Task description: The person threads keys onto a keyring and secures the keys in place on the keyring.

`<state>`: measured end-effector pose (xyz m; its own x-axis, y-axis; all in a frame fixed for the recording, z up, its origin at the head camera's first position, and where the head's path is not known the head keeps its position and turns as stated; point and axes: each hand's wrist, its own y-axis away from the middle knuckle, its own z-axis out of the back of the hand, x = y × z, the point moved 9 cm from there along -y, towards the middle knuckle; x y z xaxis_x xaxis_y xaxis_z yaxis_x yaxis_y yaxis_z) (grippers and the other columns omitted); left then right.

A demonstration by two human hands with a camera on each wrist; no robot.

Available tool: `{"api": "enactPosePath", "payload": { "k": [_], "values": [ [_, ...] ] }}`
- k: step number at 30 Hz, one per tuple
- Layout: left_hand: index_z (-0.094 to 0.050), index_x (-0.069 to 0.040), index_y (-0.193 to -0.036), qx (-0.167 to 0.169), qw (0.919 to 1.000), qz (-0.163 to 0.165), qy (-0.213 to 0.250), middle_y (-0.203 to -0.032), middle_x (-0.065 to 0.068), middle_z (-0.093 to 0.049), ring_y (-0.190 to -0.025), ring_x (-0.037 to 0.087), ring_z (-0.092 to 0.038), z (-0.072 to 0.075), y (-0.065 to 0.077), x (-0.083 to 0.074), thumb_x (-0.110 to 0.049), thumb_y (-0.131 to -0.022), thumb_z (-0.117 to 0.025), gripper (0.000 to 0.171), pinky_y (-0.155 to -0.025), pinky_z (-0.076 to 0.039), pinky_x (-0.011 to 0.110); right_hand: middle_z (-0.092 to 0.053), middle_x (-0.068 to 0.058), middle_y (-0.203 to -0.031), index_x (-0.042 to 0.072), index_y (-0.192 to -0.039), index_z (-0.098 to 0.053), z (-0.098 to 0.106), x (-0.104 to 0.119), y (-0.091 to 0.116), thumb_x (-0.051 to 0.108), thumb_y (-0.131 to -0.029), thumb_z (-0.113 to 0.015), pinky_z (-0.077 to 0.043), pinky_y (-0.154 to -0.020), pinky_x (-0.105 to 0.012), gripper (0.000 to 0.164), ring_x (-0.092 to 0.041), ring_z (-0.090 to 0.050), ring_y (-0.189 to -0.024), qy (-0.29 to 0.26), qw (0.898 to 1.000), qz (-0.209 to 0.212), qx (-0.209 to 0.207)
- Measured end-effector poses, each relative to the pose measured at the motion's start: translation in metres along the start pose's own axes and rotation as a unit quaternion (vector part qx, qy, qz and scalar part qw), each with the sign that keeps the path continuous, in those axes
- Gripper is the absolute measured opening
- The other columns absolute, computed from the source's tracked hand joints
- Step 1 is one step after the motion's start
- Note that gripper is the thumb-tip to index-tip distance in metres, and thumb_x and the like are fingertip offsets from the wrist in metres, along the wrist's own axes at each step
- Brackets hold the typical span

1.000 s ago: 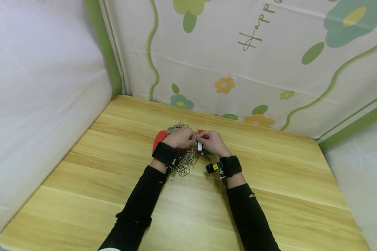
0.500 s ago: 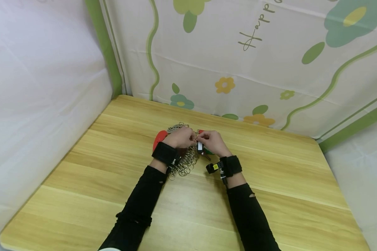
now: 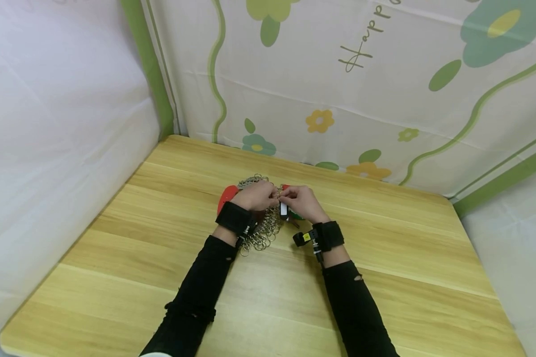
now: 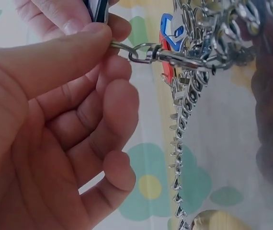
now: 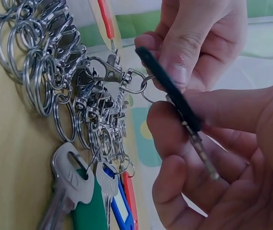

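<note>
My left hand point(image 3: 256, 195) pinches a split ring point(image 4: 121, 46) between thumb and forefinger. That ring hangs from a metal swivel clasp point(image 4: 175, 58) among the many clasps and rings of a bunch point(image 3: 261, 237) on the table. My right hand point(image 3: 304, 202), close beside it, holds a black key tag point(image 5: 167, 84) with a white label by thumb and fingers, at the same ring. A thin metal key point(image 5: 204, 155) extends from the tag, seen edge-on. Whether the tag is threaded on the ring cannot be made out.
Keys point(image 5: 73, 170) with a green tag point(image 5: 89, 208), a blue tag point(image 5: 119, 203) and a red tag point(image 5: 130, 194) hang from the bunch. A red rounded object point(image 3: 226, 198) lies partly behind the left hand. The wooden table point(image 3: 116, 238) meets fabric walls point(image 3: 277, 89).
Both hands stay in nearly the same place. The black tag shifts very slightly in the right fingers; the bunch lies still.
</note>
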<state>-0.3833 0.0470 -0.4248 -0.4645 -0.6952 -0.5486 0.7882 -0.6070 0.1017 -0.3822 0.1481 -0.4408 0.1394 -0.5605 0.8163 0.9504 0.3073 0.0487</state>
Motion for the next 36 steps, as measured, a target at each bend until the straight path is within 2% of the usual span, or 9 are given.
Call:
{"api": "enactPosePath", "payload": {
  "k": [6, 10, 14, 19, 26, 32, 36],
  "values": [
    [-0.061, -0.006, -0.073, 0.002, 0.9999, -0.009, -0.007, -0.058, -0.003, -0.041, -0.049, 0.012, -0.037, -0.0012, 0.0002, -0.0020, -0.018, -0.096, -0.056, 0.026, -0.058, -0.035, 0.026, -0.066, -0.007, -0.093, 0.011, -0.098, -0.070, 0.0002, -0.0010, 0.0014, 0.018, -0.096, -0.058, -0.046, -0.061, -0.032, 0.013, -0.020, -0.059, -0.074, 0.004, 1.000, 0.003, -0.009],
    [-0.055, -0.010, -0.068, 0.005, 0.9997, -0.020, -0.014, -0.058, -0.003, -0.037, -0.050, 0.012, -0.034, -0.0023, -0.0001, -0.0025, -0.014, -0.095, -0.056, 0.027, -0.061, -0.033, 0.027, -0.066, -0.012, -0.096, 0.010, -0.099, -0.069, -0.0009, -0.0004, 0.0022, 0.017, -0.096, -0.057, -0.051, -0.066, -0.037, 0.014, -0.021, -0.062, -0.076, -0.006, 1.000, 0.005, -0.006],
    [-0.044, -0.014, -0.063, 0.008, 0.9998, -0.014, -0.009, -0.057, -0.002, -0.033, -0.049, 0.012, -0.031, -0.0035, -0.0008, 0.0000, -0.014, -0.096, -0.052, 0.034, -0.059, -0.031, 0.026, -0.066, -0.015, -0.097, 0.008, -0.100, -0.068, -0.0023, -0.0005, 0.0022, 0.016, -0.096, -0.058, -0.052, -0.068, -0.039, 0.013, -0.024, -0.064, -0.077, -0.017, 1.000, 0.003, 0.003],
    [-0.047, -0.013, -0.066, 0.007, 0.9999, -0.007, -0.012, -0.058, -0.002, -0.038, -0.049, 0.012, -0.036, -0.0037, -0.0012, -0.0001, -0.017, -0.098, -0.051, 0.033, -0.057, -0.033, 0.025, -0.067, -0.015, -0.094, 0.008, -0.100, -0.068, -0.0024, 0.0012, 0.0021, 0.015, -0.094, -0.061, -0.050, -0.068, -0.035, 0.011, -0.022, -0.063, -0.079, 0.002, 1.000, 0.009, 0.006],
    [-0.044, -0.012, -0.065, 0.005, 1.0000, -0.006, -0.004, -0.057, -0.001, -0.035, -0.048, 0.013, -0.034, -0.0025, -0.0003, -0.0028, -0.020, -0.097, -0.055, 0.035, -0.055, -0.031, 0.026, -0.067, -0.010, -0.087, 0.011, -0.097, -0.069, -0.0010, 0.0031, 0.0024, 0.013, -0.092, -0.064, -0.048, -0.069, -0.035, 0.008, -0.021, -0.062, -0.077, 0.005, 1.000, 0.011, 0.003],
    [-0.050, -0.012, -0.067, 0.003, 0.9998, -0.019, -0.008, -0.058, -0.001, -0.037, -0.049, 0.013, -0.037, -0.0026, -0.0007, -0.0034, -0.017, -0.095, -0.059, 0.029, -0.059, -0.034, 0.027, -0.066, -0.007, -0.097, 0.009, -0.099, -0.069, 0.0004, 0.0028, 0.0021, 0.011, -0.094, -0.060, -0.049, -0.071, -0.036, 0.011, -0.021, -0.062, -0.085, 0.006, 1.000, 0.007, -0.004],
    [-0.050, -0.011, -0.069, 0.003, 0.9997, -0.024, -0.007, -0.058, -0.001, -0.036, -0.049, 0.013, -0.035, -0.0012, -0.0001, -0.0036, -0.015, -0.096, -0.057, 0.028, -0.062, -0.034, 0.028, -0.066, -0.009, -0.099, 0.010, -0.100, -0.068, -0.0007, 0.0014, 0.0013, 0.014, -0.096, -0.058, -0.050, -0.068, -0.038, 0.013, -0.023, -0.062, -0.082, -0.008, 1.000, 0.001, 0.000]
  ]
}}
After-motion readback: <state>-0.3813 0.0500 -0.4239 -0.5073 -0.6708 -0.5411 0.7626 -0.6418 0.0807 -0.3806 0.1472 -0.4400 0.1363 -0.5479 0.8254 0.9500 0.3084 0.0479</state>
